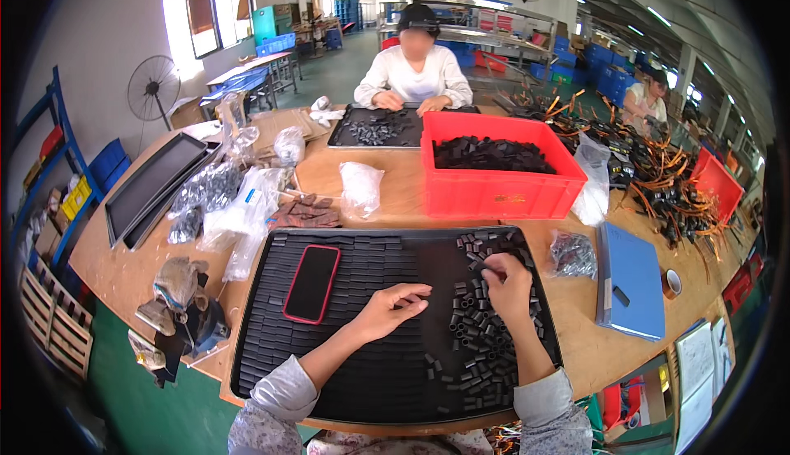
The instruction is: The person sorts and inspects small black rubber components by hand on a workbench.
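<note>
A large black tray (436, 262) lies in front of me. Closely packed rows of small black pieces (362, 373) cover its left side. On the right is a loose heap of short black tubes (481, 331). My left hand (393, 308) hovers over the tray's middle, fingers stretched toward the right and nothing visible in them. Among the loose tubes, my right hand (510, 289) has its thumb and fingers pinched on a short black tube, mostly hidden by the fingers. A phone in a red case (312, 284) rests on the packed rows.
Beyond the tray stands a red bin (506, 196) of black pieces. A blue folder (629, 282) and tape roll (672, 283) lie right; plastic bags (247, 216) lie left. Across the table a person (414, 72) handles pieces on another tray (346, 130). Wired parts (658, 175) pile far right.
</note>
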`<action>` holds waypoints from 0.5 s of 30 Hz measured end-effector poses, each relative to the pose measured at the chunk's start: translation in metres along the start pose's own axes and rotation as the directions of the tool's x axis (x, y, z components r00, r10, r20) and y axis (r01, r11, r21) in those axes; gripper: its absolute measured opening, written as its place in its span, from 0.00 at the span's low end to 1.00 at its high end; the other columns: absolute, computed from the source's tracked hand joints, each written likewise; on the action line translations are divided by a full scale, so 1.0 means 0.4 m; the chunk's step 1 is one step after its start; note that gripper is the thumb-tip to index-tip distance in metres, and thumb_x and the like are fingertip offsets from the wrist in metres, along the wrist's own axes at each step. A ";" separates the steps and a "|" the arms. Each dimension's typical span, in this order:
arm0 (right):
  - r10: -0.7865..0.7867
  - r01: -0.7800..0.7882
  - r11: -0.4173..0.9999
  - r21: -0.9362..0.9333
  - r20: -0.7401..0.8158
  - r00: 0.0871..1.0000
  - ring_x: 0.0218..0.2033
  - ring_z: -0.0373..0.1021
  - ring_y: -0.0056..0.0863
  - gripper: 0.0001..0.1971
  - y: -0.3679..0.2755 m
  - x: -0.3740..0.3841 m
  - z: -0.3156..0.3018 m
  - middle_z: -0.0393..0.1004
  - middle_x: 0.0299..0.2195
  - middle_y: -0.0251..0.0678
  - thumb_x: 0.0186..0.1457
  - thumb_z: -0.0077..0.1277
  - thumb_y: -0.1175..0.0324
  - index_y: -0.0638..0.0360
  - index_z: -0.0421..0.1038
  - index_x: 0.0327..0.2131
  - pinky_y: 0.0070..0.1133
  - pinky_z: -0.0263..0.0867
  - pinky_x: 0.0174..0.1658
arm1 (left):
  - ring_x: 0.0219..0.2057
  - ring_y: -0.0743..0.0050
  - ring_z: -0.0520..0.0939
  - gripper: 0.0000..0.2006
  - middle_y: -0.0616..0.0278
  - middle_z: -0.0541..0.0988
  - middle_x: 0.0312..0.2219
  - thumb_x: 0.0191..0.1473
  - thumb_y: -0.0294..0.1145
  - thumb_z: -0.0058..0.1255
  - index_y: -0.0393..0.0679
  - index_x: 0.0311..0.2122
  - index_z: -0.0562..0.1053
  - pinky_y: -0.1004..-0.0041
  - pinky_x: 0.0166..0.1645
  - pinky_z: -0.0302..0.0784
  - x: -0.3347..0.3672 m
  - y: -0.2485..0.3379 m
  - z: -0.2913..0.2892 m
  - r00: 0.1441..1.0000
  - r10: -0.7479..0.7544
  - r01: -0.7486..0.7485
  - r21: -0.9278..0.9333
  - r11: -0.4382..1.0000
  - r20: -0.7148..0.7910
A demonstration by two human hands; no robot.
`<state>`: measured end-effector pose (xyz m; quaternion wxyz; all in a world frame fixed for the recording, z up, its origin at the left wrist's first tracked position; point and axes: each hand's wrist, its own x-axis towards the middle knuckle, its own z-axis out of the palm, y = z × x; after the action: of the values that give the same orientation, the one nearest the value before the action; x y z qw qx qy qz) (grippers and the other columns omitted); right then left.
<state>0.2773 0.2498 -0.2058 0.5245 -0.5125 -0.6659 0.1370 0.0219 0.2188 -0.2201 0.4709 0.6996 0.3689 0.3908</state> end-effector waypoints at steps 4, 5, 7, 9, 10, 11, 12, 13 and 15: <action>0.061 -0.316 0.833 0.455 0.491 0.869 0.32 0.72 0.15 0.11 -0.051 -0.065 0.081 0.76 0.31 0.31 0.49 0.56 0.83 0.63 0.72 0.38 0.17 0.69 0.35 | 0.39 0.76 0.79 0.06 0.60 0.77 0.41 0.60 0.30 0.51 0.39 0.38 0.73 0.75 0.44 0.76 -0.003 -0.021 0.015 0.989 -0.128 0.146 -0.436 0.888 0.069; 0.007 -0.331 0.796 0.506 0.540 0.842 0.32 0.73 0.15 0.12 -0.046 -0.077 0.097 0.75 0.32 0.31 0.49 0.55 0.83 0.62 0.72 0.39 0.16 0.69 0.35 | 0.39 0.76 0.79 0.06 0.60 0.77 0.41 0.60 0.30 0.51 0.39 0.38 0.73 0.75 0.44 0.76 -0.003 -0.034 0.009 0.989 -0.129 0.146 -0.439 0.887 0.068; -0.020 -0.303 0.840 0.449 0.584 0.811 0.34 0.73 0.23 0.13 -0.055 -0.071 0.093 0.76 0.32 0.34 0.49 0.56 0.80 0.61 0.72 0.40 0.20 0.70 0.36 | 0.36 0.79 0.79 0.05 0.60 0.78 0.41 0.60 0.31 0.51 0.41 0.35 0.72 0.78 0.42 0.76 -0.007 -0.048 -0.005 0.976 -0.177 0.216 -0.418 0.883 0.129; -0.190 0.248 0.956 -0.158 0.312 0.931 0.37 0.71 0.34 0.14 -0.070 -0.051 0.078 0.76 0.33 0.37 0.48 0.57 0.75 0.59 0.72 0.41 0.28 0.68 0.41 | 0.35 0.80 0.79 0.06 0.59 0.78 0.41 0.60 0.31 0.51 0.42 0.32 0.71 0.79 0.41 0.76 -0.010 -0.024 -0.015 0.971 -0.203 0.239 -0.433 0.869 0.130; -0.264 0.328 0.910 -0.254 0.255 0.930 0.40 0.68 0.42 0.14 -0.048 -0.042 0.075 0.75 0.35 0.38 0.47 0.58 0.71 0.57 0.72 0.40 0.33 0.65 0.46 | 0.34 0.81 0.79 0.08 0.58 0.79 0.41 0.60 0.32 0.52 0.42 0.30 0.70 0.80 0.41 0.76 -0.012 -0.014 -0.017 0.965 -0.228 0.263 -0.444 0.856 0.132; -0.238 0.320 0.897 -0.306 0.277 0.931 0.42 0.68 0.40 0.13 -0.031 -0.045 0.069 0.75 0.37 0.36 0.47 0.58 0.71 0.55 0.73 0.39 0.32 0.64 0.47 | 0.34 0.81 0.79 0.08 0.58 0.79 0.41 0.60 0.32 0.52 0.42 0.30 0.70 0.80 0.41 0.76 -0.013 -0.024 -0.017 0.964 -0.230 0.265 -0.447 0.855 0.132; -0.234 0.335 0.894 -0.299 0.327 0.916 0.43 0.68 0.40 0.13 -0.016 -0.045 0.065 0.74 0.38 0.36 0.46 0.59 0.72 0.55 0.73 0.39 0.31 0.64 0.47 | 0.34 0.82 0.79 0.09 0.57 0.79 0.41 0.60 0.32 0.52 0.43 0.29 0.69 0.81 0.40 0.76 -0.009 -0.033 -0.021 0.956 -0.225 0.283 -0.388 0.877 0.190; -0.229 0.349 0.891 -0.290 0.377 0.898 0.43 0.68 0.40 0.13 -0.009 -0.045 0.063 0.74 0.39 0.36 0.46 0.59 0.73 0.55 0.73 0.38 0.31 0.65 0.47 | 0.34 0.83 0.79 0.10 0.56 0.79 0.40 0.59 0.32 0.52 0.44 0.27 0.68 0.81 0.40 0.76 -0.007 -0.037 -0.024 0.943 -0.223 0.298 -0.327 0.897 0.248; -0.172 0.281 0.944 -0.174 0.466 0.868 0.44 0.67 0.40 0.12 -0.018 -0.045 0.058 0.74 0.38 0.36 0.46 0.58 0.75 0.56 0.73 0.37 0.30 0.64 0.47 | 0.35 0.82 0.79 0.10 0.56 0.79 0.39 0.58 0.31 0.53 0.43 0.27 0.68 0.81 0.41 0.76 -0.007 -0.019 -0.014 0.937 -0.269 0.328 -0.302 0.895 0.220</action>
<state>0.2527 0.2399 -0.2203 0.3062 -0.4442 -0.8352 0.1072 0.0145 0.2207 -0.2265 0.6675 0.5753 0.3583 0.3083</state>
